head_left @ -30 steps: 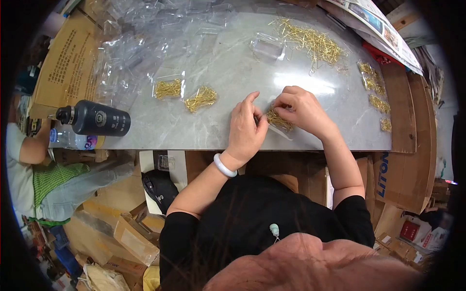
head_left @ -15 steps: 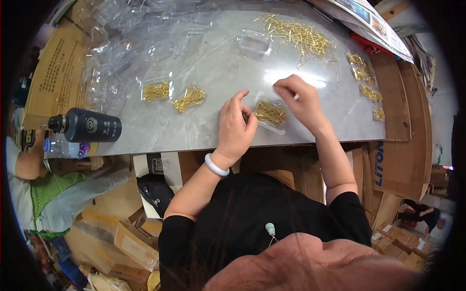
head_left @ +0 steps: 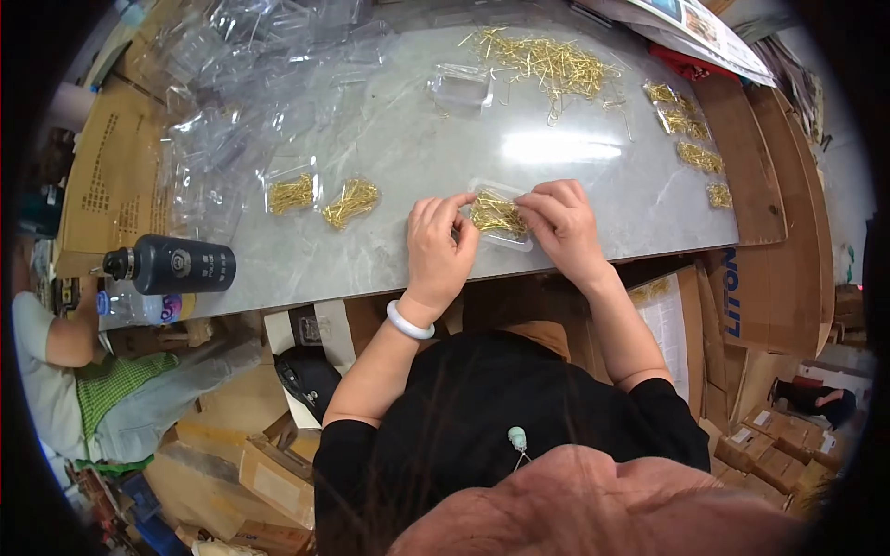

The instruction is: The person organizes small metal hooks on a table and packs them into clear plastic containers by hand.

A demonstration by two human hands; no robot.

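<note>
In front of me on the table lies a shallow clear plastic box filled with a bundle of thin gold metal hooks. My left hand, a pale bangle on its wrist, curls at the box's left side with thumb and index finger against it. At the right end of the bundle, the bent fingers of my right hand press together on the hooks. Two more bundles, a left one and a right one, lie to the left. Beyond them is a loose pile of gold hooks.
Many clear plastic boxes cover the table's far left. One clear box stands near the loose hooks. Filled packs line the right edge. A dark bottle lies at the left edge; a person is beyond.
My right hand has come down and left from above the table onto the hooks. My left hand now touches the box's left side. The view has shifted slightly.
</note>
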